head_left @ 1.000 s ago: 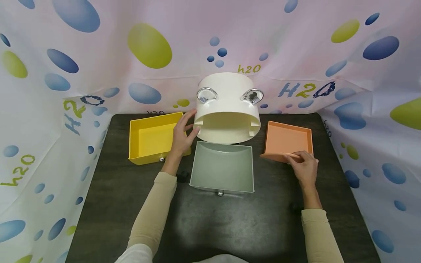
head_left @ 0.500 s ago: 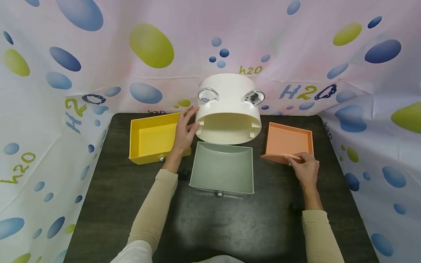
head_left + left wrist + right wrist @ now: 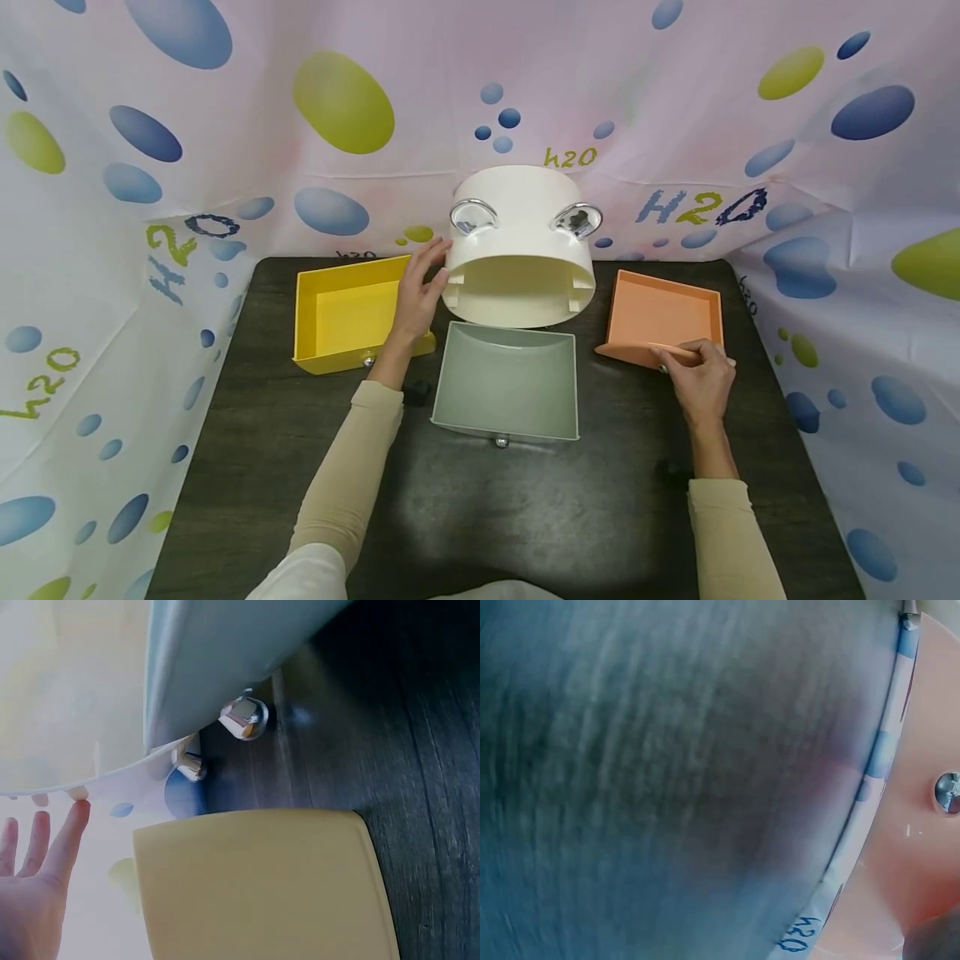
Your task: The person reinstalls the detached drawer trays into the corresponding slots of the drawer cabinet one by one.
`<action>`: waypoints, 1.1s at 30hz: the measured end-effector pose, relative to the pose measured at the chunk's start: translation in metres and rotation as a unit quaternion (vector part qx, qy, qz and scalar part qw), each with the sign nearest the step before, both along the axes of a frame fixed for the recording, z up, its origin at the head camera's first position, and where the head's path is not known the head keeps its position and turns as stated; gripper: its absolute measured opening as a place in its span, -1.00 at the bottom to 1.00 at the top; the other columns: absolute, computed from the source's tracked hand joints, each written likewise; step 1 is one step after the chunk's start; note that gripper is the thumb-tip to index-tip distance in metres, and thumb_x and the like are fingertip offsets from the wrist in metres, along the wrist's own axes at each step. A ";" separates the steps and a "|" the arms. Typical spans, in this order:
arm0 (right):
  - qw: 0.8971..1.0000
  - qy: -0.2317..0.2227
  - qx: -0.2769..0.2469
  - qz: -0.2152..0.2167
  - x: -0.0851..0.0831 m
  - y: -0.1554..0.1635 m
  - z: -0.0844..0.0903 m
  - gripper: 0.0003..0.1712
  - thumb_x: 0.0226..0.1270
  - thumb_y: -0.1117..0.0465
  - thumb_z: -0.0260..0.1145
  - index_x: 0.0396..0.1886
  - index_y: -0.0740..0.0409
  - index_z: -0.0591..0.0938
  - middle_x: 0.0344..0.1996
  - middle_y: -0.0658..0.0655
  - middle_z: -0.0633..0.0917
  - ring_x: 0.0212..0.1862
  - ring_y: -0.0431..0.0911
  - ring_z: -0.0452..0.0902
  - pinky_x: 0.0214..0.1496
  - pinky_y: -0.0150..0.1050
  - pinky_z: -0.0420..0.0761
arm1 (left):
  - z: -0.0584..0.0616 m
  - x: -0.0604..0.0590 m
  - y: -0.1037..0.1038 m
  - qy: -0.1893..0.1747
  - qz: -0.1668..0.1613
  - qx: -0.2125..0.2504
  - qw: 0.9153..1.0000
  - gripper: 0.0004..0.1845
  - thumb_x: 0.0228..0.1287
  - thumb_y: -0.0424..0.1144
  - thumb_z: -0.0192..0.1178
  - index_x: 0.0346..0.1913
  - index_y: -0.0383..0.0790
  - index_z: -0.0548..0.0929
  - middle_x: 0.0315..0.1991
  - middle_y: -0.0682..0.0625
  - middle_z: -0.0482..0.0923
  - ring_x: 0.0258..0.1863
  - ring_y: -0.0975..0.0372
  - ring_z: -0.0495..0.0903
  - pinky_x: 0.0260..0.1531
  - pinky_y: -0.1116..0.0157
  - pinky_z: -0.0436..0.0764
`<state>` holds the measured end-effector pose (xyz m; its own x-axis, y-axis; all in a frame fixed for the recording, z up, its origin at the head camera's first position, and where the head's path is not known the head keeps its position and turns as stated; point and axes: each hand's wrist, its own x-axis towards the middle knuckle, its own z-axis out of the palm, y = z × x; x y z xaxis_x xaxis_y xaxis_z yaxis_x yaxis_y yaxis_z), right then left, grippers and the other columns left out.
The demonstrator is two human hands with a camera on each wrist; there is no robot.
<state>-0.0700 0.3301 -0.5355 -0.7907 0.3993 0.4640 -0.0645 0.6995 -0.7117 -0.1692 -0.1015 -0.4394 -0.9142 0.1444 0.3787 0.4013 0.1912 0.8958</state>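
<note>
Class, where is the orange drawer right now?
In the head view, the orange drawer sits on the table's right side, right of the white cabinet shell, its front edge gripped by the right hand.

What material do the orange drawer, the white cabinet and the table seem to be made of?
Orange drawer: probably plastic, matte; even colour, thin moulded walls, and a small shiny knob, likely metal or chromed.
White cabinet: probably glossy plastic; smooth rounded shell with soft highlights.
Table: dark wood or wood-look laminate; fine grain lines show, with a dull sheen. Which of the two, I cannot tell.
</note>
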 end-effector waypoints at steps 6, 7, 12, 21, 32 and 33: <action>1.000 0.026 0.008 0.014 0.002 -0.002 0.010 -0.58 -0.26 0.34 0.72 -0.41 0.39 0.67 -0.52 0.35 0.64 -0.38 -0.33 0.30 -0.16 -0.27 0.10 | 0.003 0.000 -0.001 -0.004 -0.003 0.018 1.000 -0.59 0.46 -0.43 0.00 0.31 -0.49 0.45 0.36 -0.41 0.29 0.27 -0.17 0.38 0.27 -0.12 0.39; 0.999 0.029 0.008 0.015 0.003 -0.003 0.012 -0.58 -0.26 0.34 0.72 -0.41 0.40 0.67 -0.52 0.36 0.65 -0.38 -0.32 0.31 -0.16 -0.27 0.11 | 0.003 -0.001 -0.002 -0.008 -0.004 0.022 1.000 -0.59 0.47 -0.43 0.00 0.31 -0.49 0.45 0.35 -0.40 0.30 0.26 -0.16 0.39 0.26 -0.12 0.40; 0.999 0.042 0.006 0.021 0.005 -0.006 0.021 -0.61 -0.23 0.37 0.70 -0.40 0.40 0.68 -0.49 0.36 0.68 -0.34 -0.31 0.32 -0.14 -0.29 0.12 | 0.004 -0.003 -0.002 -0.037 -0.011 0.034 0.999 -0.58 0.48 -0.39 0.02 0.32 -0.44 0.45 0.34 -0.32 0.34 0.23 -0.11 0.41 0.17 -0.09 0.52; 0.997 0.068 0.016 0.038 0.017 -0.018 0.039 -0.59 -0.24 0.42 0.69 -0.36 0.42 0.67 -0.45 0.36 0.67 -0.33 -0.32 0.30 -0.13 -0.30 0.15 | 0.009 -0.005 -0.003 -0.045 -0.022 0.028 0.998 -0.56 0.47 -0.36 0.01 0.34 -0.44 0.42 0.34 -0.32 0.33 0.28 -0.13 0.38 0.30 -0.08 0.35; 0.997 0.065 0.026 0.021 0.032 -0.031 0.058 -0.54 -0.26 0.46 0.68 -0.36 0.46 0.58 -0.46 0.40 0.56 -0.29 -0.23 0.32 -0.02 -0.18 0.03 | 0.012 -0.009 0.000 -0.019 -0.054 0.043 0.997 -0.54 0.45 -0.46 0.00 0.34 -0.58 0.33 0.35 -0.44 0.29 0.33 -0.32 0.25 0.36 -0.22 0.17; 0.997 0.066 0.027 0.022 0.033 -0.031 0.059 -0.53 -0.25 0.46 0.68 -0.36 0.47 0.58 -0.46 0.40 0.57 -0.28 -0.23 0.32 -0.02 -0.17 0.03 | 0.012 -0.009 0.000 -0.026 -0.054 0.042 0.997 -0.53 0.45 -0.45 0.00 0.35 -0.57 0.32 0.37 -0.43 0.27 0.34 -0.31 0.26 0.36 -0.22 0.17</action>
<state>-0.0367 0.2989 -0.4760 -0.7380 0.3363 0.5850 -0.1869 0.7312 -0.6561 -0.1787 -0.1012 -0.4277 -0.9137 0.2135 0.3459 0.3679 0.0725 0.9270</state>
